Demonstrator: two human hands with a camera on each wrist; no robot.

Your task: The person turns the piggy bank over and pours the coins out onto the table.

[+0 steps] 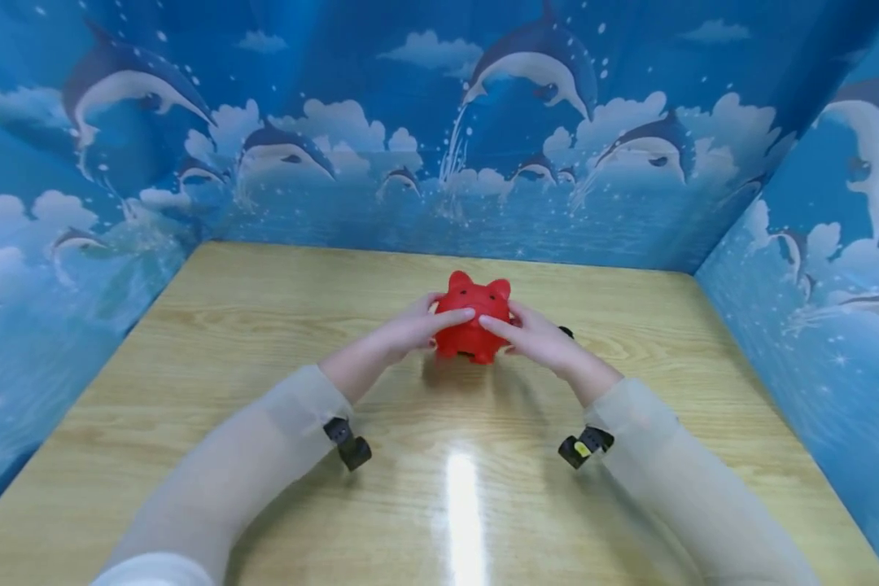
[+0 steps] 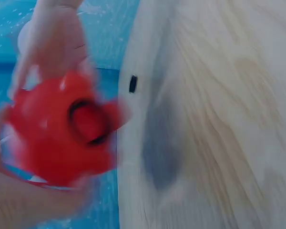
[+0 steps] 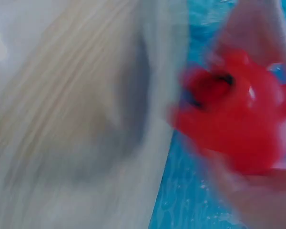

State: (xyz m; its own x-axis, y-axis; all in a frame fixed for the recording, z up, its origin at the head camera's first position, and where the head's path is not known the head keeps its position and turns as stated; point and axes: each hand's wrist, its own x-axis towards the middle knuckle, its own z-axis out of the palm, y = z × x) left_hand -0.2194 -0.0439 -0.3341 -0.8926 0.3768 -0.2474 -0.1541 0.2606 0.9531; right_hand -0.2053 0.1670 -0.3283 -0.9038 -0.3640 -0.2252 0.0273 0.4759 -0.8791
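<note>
A red piggy bank [image 1: 476,296] with round ears and short legs is held up over the table, facing me. My left hand [image 1: 413,327] grips it from the left, thumb across its front. From the right, my right hand [image 1: 544,337] grips the other side, and the two thumb tips come close together on its face. The left wrist view shows the underside of the piggy bank [image 2: 47,129], where a dark ring surrounds a red round part. Motion blurs the piggy bank [image 3: 250,119] in the right wrist view.
The light wooden table [image 1: 264,325] carries a bright glare streak near its front. A small black object [image 1: 566,332] lies just beyond the right hand. Blue dolphin-print cloth [image 1: 352,163] walls the back and sides. Dark wrist cameras [image 1: 347,443] hang from both sleeves.
</note>
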